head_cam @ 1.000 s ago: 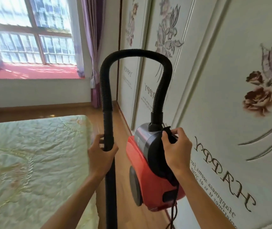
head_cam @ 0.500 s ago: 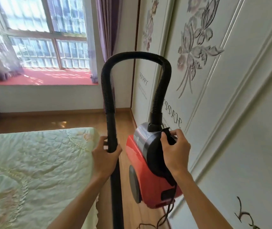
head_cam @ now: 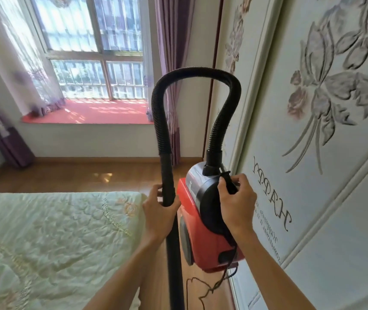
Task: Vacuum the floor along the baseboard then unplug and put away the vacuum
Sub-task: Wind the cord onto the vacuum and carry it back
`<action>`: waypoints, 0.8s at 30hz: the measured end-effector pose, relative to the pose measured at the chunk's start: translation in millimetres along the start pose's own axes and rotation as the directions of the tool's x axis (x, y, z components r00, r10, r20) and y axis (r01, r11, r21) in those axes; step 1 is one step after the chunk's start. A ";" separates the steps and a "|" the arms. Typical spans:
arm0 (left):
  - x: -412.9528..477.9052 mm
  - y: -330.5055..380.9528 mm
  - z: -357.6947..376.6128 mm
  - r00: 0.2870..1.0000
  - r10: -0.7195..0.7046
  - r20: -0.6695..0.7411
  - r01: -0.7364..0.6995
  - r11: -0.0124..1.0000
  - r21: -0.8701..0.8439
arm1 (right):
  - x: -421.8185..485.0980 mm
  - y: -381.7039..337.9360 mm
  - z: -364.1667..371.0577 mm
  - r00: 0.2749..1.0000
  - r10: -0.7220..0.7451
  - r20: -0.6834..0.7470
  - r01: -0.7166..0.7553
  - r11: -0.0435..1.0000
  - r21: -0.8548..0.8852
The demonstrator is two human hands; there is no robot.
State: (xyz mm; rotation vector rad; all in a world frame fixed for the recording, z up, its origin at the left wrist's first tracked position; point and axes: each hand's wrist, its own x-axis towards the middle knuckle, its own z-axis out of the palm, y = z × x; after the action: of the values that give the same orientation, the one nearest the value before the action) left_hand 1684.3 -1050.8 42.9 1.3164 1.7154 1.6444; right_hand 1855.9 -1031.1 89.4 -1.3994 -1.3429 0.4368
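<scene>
Nearest me, my left hand [head_cam: 159,211] still grips the wand [head_cam: 167,186], my right hand [head_cam: 236,206] the handle [head_cam: 228,182] of the red vacuum [head_cam: 203,238], held up beside the right wardrobe [head_cam: 312,198]. We've advanced toward the far window [head_cam: 93,52]: carrying it away, I judge.

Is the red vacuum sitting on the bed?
No, the right hand holds the red vacuum up by its handle beside the bed, above the wooden floor.
</scene>
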 end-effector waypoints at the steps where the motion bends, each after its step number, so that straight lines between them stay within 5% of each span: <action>1: 13.7 -3.1 7.1 1.000 -0.004 -0.007 0.004 1.000 0.006 | 14.2 4.5 11.6 1.000 0.001 0.008 -0.001 1.000 0.004; 8: 125.8 -41.8 51.9 0.999 -0.014 -0.041 0.016 0.999 0.043 | 113.0 39.2 94.4 1.000 0.012 0.020 -0.012 1.000 -0.003; 24: 385.7 -131.1 158.2 0.993 0.002 0.118 -0.006 0.999 0.035 | 323.8 91.8 260.4 0.995 0.098 -0.026 -0.099 0.995 -0.033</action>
State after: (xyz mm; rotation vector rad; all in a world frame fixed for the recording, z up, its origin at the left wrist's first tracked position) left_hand 1591.9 -625.4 3.3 1.4053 1.6795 1.5131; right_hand 1775.6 -614.8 52.9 -1.4990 -1.2708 0.4622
